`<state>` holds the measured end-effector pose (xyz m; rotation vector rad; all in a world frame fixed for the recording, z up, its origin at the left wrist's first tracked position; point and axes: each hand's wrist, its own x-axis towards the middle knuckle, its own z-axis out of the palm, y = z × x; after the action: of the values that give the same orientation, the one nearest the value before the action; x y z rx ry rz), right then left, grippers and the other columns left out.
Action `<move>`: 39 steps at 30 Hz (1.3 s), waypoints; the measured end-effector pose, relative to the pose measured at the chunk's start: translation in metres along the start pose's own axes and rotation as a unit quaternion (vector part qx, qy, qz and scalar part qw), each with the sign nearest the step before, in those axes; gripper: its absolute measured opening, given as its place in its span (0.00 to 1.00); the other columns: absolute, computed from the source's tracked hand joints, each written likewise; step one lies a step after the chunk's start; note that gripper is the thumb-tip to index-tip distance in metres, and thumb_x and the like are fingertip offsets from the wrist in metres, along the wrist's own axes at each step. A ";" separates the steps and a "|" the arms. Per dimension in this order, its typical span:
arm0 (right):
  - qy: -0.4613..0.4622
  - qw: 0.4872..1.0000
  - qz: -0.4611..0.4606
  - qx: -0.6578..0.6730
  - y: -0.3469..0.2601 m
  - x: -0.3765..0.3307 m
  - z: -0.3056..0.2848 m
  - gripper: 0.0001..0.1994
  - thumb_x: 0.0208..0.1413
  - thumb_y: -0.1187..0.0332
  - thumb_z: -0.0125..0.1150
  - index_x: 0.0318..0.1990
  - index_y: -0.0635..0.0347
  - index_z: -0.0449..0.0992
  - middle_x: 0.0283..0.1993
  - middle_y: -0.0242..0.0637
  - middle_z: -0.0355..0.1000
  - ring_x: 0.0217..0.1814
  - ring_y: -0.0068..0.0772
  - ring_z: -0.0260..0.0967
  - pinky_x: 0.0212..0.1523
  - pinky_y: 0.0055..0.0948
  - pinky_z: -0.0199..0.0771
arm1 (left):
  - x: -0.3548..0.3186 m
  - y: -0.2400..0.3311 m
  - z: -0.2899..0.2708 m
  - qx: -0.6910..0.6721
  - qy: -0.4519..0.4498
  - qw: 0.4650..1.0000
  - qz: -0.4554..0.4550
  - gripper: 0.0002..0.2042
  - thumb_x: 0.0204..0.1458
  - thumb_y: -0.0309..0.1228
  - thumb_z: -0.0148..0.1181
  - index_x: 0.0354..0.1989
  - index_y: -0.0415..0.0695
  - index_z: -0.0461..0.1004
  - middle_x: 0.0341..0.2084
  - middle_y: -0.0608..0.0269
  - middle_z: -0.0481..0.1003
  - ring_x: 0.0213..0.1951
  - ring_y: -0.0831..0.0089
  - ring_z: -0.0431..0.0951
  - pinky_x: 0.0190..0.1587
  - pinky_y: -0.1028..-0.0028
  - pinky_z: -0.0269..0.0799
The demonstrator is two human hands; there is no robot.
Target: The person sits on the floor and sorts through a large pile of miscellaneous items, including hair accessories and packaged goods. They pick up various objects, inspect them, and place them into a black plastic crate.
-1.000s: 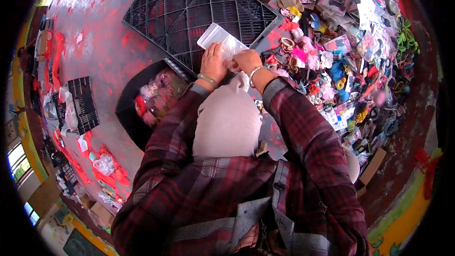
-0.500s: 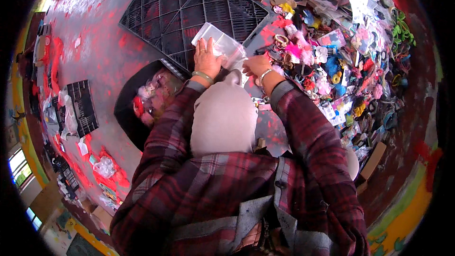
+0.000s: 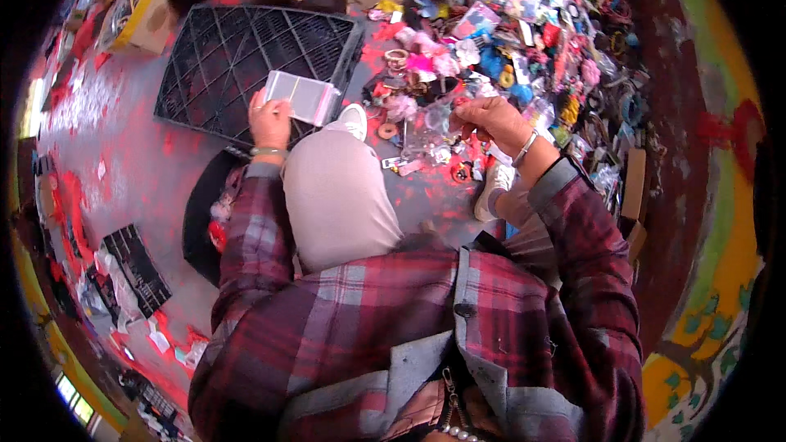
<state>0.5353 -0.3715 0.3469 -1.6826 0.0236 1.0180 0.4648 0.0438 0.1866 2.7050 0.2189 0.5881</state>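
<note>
Gripping a clear flat packet [image 3: 301,96], left hand [image 3: 270,121] outstretched, right hand [image 3: 490,118] raised, pinching a small clear bag [image 3: 431,133].

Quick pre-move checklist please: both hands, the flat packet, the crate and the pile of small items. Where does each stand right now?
1. Left hand grips the flat clear packet: ok.
2. Packet sits over the black crate, clear of the knee: ok.
3. Right hand is at the clear plastic bag; firm hold or only touching: cannot tell.
4. Hands are well apart, not crossing: ok.
5. Pile of small colourful items lies spread on the floor by the right hand, loose and crowded: not ok.
</note>
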 end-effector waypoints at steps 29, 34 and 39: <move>0.172 0.919 -0.118 0.335 -0.018 -0.101 -0.055 0.18 0.54 0.55 0.51 0.18 0.56 0.70 0.13 0.28 0.63 0.13 0.19 0.58 0.16 0.18 0.55 | 0.061 0.378 -0.051 -0.668 -0.393 0.629 -0.059 0.15 0.54 0.24 0.47 0.50 0.35 0.64 0.41 0.54 0.72 0.42 0.68 0.75 0.46 0.74 0.69; 0.320 0.880 -0.270 0.223 -0.025 -0.098 -0.072 0.17 0.55 0.54 0.51 0.35 0.62 0.73 0.30 0.33 0.73 0.26 0.19 0.68 0.25 0.16 0.62 | 0.082 0.361 -0.074 -0.710 -0.452 0.509 -0.180 0.14 0.53 0.25 0.47 0.49 0.37 0.65 0.40 0.53 0.73 0.41 0.68 0.75 0.43 0.73 0.72; 0.087 0.925 -0.230 0.288 -0.025 -0.094 -0.061 0.16 0.54 0.59 0.54 0.42 0.62 0.72 0.34 0.34 0.74 0.33 0.20 0.70 0.32 0.16 0.65 | 0.084 0.355 -0.082 -0.681 -0.462 0.534 -0.194 0.13 0.54 0.26 0.47 0.47 0.37 0.65 0.39 0.52 0.73 0.40 0.68 0.76 0.42 0.73 0.72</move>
<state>0.5255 -0.4545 0.4260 -1.1499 0.0377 0.4398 0.5314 -0.2385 0.4219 0.9966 0.0025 -0.6661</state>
